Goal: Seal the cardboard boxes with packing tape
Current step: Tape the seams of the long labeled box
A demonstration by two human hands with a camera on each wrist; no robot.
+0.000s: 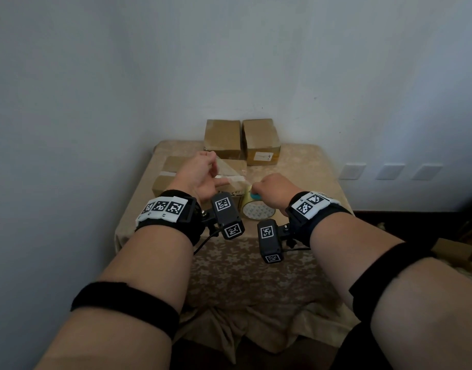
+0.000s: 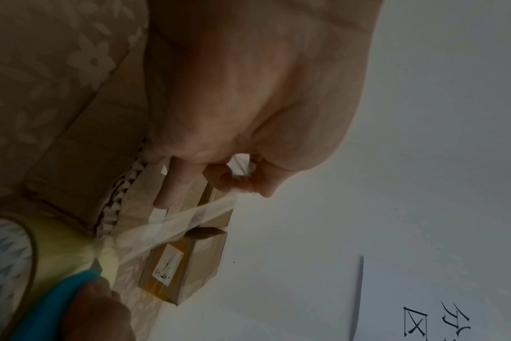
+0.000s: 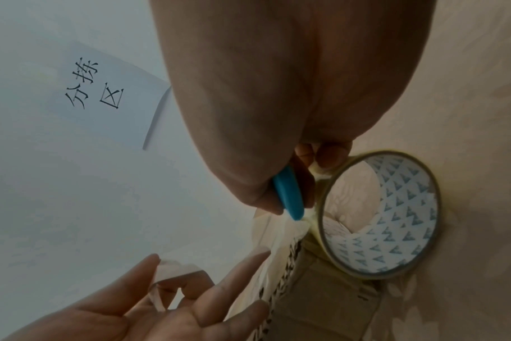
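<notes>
Broadly, a small table draped in a beige floral-patterned cloth point(image 1: 296, 166) fills the corner of the room, and everything else is placed against it. Three brown cardboard boxes sit on it. The largest, a flat brown carton point(image 1: 173, 169) with a pale strip across its top, lies at the table's left side under the left hand. Behind it, at the table's back edge, two smaller cubic boxes stand side by side: a plain one point(image 1: 222, 138) on the left and one carrying a white label point(image 1: 261, 141) on the right; the label's print is too small to read. On the wall beyond the table hangs a white paper sheet point(image 3: 108, 92) with handwritten characters, 分拣区.

One roll of clear packing tape point(image 1: 257, 208) with a blue-triangle-printed core stands on edge at the table's middle, just beside the flat carton's near right corner. A pulled length of clear tape point(image 2: 190, 219) stretches from the roll to the left hand point(image 1: 200, 174), whose thumb and forefinger pinch the free end above the flat carton while the other fingers stay extended. The right hand point(image 1: 274, 189) is curled around a small blue-handled cutter point(image 3: 288, 196), its tip at the tape just where it leaves the roll.
</notes>
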